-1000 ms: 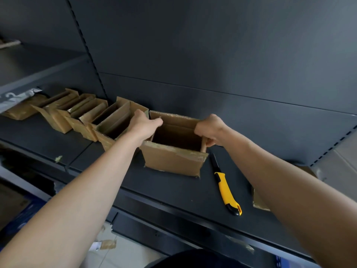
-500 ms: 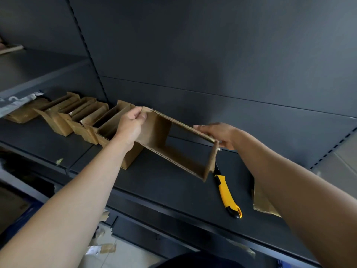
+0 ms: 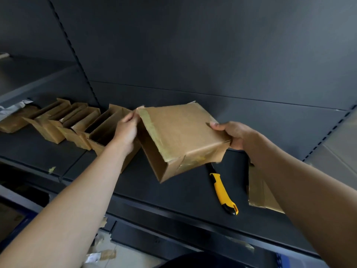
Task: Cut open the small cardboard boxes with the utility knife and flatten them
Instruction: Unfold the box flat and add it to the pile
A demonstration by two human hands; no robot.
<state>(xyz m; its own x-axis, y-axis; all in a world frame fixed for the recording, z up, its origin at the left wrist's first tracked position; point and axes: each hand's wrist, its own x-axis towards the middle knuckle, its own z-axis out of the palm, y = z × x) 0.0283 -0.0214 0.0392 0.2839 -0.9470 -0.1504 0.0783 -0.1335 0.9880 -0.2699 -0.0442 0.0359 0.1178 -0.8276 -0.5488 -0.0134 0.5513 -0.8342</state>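
I hold a small brown cardboard box (image 3: 179, 136) tilted in the air above the dark shelf (image 3: 183, 192), its taped bottom facing me and its open side turned left and down. My left hand (image 3: 126, 130) grips its upper left corner. My right hand (image 3: 234, 135) grips its right edge, thumb on the taped face. A yellow and black utility knife (image 3: 222, 190) lies on the shelf just below and right of the box, untouched. A row of several opened small boxes (image 3: 75, 124) stands on the shelf to the left.
A flattened piece of cardboard (image 3: 259, 192) lies on the shelf under my right forearm. The shelf's back panel (image 3: 193, 55) rises close behind. Tape scraps and paper (image 3: 102, 252) litter the floor below the shelf's front edge.
The box stood upright on the shelf a second ago. Both hands have lifted it and turned it over, so its taped bottom now faces up toward me.
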